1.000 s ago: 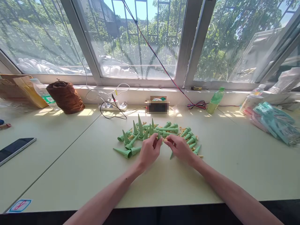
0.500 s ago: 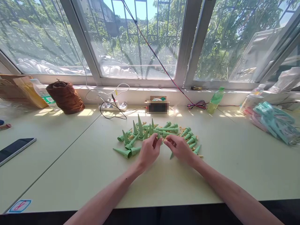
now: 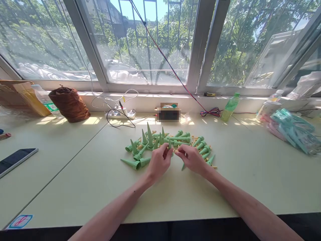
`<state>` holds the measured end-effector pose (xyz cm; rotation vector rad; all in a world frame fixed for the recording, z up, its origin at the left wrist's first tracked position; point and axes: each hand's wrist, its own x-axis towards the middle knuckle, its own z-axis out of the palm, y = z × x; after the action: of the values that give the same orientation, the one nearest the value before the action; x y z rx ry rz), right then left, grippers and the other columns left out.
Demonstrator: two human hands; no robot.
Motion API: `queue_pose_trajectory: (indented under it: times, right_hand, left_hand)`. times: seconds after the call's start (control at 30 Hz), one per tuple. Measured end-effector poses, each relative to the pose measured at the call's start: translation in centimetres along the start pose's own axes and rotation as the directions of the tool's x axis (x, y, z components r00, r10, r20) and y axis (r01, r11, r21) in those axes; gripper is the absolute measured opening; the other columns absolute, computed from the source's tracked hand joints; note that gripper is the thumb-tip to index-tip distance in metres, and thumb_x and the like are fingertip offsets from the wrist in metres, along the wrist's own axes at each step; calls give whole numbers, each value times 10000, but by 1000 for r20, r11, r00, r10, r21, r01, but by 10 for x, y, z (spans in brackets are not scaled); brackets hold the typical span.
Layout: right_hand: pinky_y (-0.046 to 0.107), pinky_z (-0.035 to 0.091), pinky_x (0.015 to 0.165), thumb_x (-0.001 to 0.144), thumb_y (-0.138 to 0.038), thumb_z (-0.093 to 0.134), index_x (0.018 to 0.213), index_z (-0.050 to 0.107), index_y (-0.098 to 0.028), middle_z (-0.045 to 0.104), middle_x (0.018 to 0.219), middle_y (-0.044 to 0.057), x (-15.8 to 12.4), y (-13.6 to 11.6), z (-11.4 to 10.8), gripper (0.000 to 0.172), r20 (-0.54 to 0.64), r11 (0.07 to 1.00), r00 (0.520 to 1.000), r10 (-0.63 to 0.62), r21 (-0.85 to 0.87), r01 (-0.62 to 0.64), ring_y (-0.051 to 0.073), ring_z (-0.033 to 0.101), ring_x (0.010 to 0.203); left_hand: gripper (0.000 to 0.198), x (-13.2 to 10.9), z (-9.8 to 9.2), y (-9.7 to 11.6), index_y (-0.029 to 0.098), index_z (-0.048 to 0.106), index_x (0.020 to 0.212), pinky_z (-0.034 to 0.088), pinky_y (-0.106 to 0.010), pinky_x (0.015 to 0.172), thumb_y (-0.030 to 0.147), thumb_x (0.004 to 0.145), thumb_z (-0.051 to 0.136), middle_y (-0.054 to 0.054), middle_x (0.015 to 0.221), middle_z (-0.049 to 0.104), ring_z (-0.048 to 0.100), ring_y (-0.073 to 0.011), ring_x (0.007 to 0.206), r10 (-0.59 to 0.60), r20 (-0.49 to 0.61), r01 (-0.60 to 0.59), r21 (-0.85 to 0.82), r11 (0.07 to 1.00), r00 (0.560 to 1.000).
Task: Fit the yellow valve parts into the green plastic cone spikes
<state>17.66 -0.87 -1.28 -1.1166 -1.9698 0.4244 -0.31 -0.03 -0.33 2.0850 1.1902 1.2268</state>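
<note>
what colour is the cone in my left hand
The cone is light green, clearest in the head view.

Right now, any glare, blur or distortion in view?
Head view: hazy glare on the windows, sun patches along the back of the table; head view: window frames slant, likely wide-angle distortion; head view: no obvious motion blur on the hands, but the pale yellow piece between them is too small to read; head view: a pixelated block masks part of a box.
</note>
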Motion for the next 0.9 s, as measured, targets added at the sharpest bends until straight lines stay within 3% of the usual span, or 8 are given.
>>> queue_pose_trajectory:
  times: [0.57, 0.9]
  right_hand:
    - [255, 304, 557, 986, -284, 482, 669, 435, -206, 479, 616, -22, 0, -1, -2, 330, 14, 996, 999, -50, -75, 51, 126, 403, 568]
    - [264, 329, 548, 1003, -342, 439, 686, 468, -208, 489, 615, -12, 2, -2, -4, 345, -100, 999, 994, -35, -35, 32, 134, 410, 560]
  left_hand:
    - [301, -1, 1, 0, 192, 395, 698, 260, -229, 502, 344, 935, 500, 64, 550, 372, 308, -85, 496, -22, 15, 22, -12, 1000, 1000]
    - [170, -2, 0, 0, 198, 475, 846, 470, -227, 586, 303, 868, 606, 31, 663, 527, 533, -111, 599, 57, 79, -44, -150, 988, 995]
